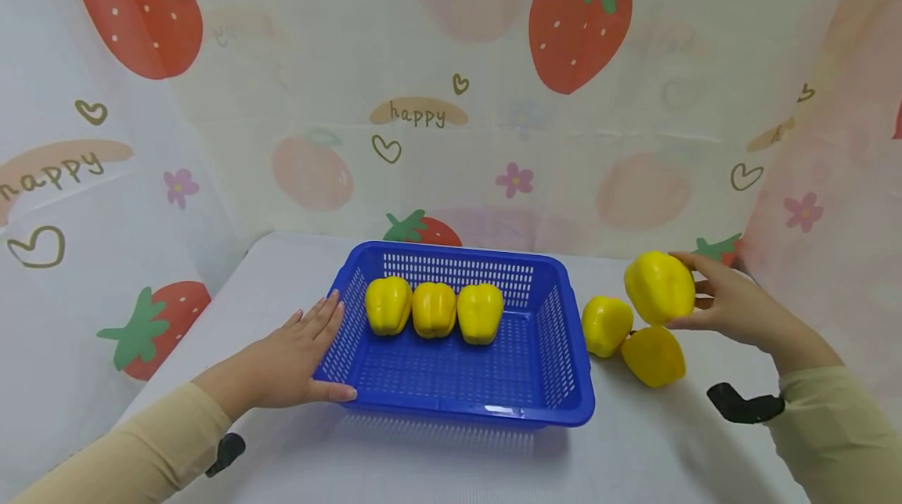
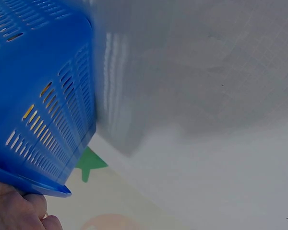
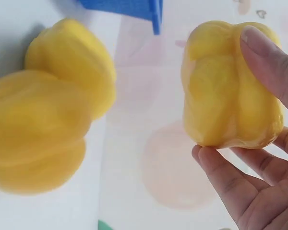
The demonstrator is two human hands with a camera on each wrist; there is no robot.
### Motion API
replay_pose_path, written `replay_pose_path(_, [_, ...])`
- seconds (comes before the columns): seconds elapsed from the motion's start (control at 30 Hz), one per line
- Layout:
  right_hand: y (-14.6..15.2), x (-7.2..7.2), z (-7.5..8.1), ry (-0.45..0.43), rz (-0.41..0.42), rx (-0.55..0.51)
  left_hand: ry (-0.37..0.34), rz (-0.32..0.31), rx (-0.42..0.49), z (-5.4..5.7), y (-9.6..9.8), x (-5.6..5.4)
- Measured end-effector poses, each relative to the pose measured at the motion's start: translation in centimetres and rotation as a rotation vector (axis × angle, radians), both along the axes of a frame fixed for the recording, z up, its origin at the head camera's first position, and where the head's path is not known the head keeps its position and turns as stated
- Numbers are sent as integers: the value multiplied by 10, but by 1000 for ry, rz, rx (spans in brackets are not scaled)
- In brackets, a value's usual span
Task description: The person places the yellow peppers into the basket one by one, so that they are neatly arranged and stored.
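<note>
My right hand [image 1: 740, 304] holds a yellow bell pepper [image 1: 659, 288] in the air, to the right of a blue plastic basket [image 1: 465, 410]. In the right wrist view the thumb lies across one side of this pepper [image 3: 230, 86] and the fingertips support the other. Two more yellow bell peppers, one upright [image 1: 606, 325] and one tipped over [image 1: 654, 357], sit on the table just below it. Inside the basket, three yellow bell peppers [image 1: 434, 310] stand in a row along the back. With fingers outstretched, my left hand [image 1: 289, 363] rests on the basket's left rim.
A white cloth covers the table [image 1: 437, 473] and shows around the basket. Behind and beside it hangs a curtain [image 1: 479, 152] printed with strawberries, hearts and flowers. The basket's slotted side [image 2: 48, 129] faces the left wrist camera.
</note>
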State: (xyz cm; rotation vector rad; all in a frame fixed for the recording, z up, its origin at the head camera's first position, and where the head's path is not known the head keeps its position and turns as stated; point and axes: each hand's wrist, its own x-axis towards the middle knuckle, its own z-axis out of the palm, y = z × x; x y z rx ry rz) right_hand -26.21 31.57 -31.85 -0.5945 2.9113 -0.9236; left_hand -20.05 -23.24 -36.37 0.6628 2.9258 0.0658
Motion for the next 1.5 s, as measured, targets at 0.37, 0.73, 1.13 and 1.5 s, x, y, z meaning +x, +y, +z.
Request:
replay_pose_path(0.37, [-33,-5,16,-6,81,-39,0,3,-3,1,1,1])
replay_pose_path(0.73, [-68,-15,27,16,168,-44,-2,0,-5,0,0,0])
replay_pose_path(1.13, [-115,-21,21,-14,254,-81,2,3,-8,-3,-1,-2])
replay_pose_path(1.5, [-157,-25,15,-80,305,-114,3,6,-7,-4,-2,-3])
